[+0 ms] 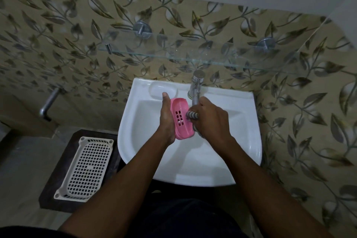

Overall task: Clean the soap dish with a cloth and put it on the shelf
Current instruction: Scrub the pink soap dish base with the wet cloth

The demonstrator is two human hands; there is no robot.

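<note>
A: Step in hand? Dish location?
B: Wiping. Pink dish (181,118) held on edge over the sink (249,121), left hand (165,120) fingers clamped along its far side. Right hand (211,120) fingers closed around a striped cloth (192,115), pressed to the slotted face.
A: Next?
B: Likely finish wiping, then lift to the glass shelf (173,57) above the tap (196,87); shelf not yet used.
</note>
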